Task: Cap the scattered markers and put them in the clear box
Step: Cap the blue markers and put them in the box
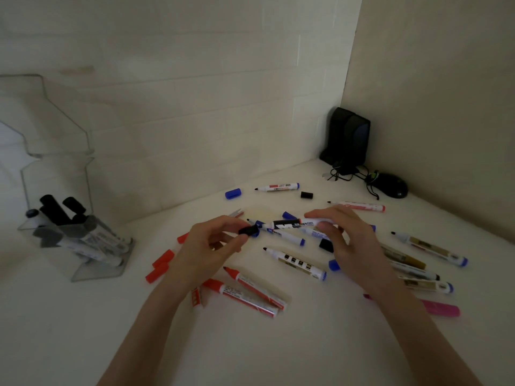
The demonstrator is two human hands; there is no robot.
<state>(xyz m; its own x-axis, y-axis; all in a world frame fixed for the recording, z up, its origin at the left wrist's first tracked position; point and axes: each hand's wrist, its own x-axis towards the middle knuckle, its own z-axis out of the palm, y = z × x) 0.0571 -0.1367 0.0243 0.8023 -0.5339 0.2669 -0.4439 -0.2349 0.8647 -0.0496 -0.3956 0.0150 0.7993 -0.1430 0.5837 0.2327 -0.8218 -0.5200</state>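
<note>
My left hand point(211, 243) pinches a black cap point(246, 230) at its fingertips. My right hand point(342, 238) grips a white marker with a black band point(289, 223), its tip pointing left toward the cap; the two are a short gap apart. The clear box point(83, 235) stands at the left with several black-capped markers leaning inside. Uncapped markers lie all over the white table: red ones point(250, 291) near my left wrist, blue ones point(295, 263) in the middle and at the right. Loose red caps point(163, 259), a blue cap point(233, 193) and a black cap point(306, 195) are scattered about.
A black speaker point(348, 135) and a black mouse point(390, 185) with tangled cables sit in the far right corner. A pink marker point(440, 307) lies beside my right forearm. White walls close the table at the back and right.
</note>
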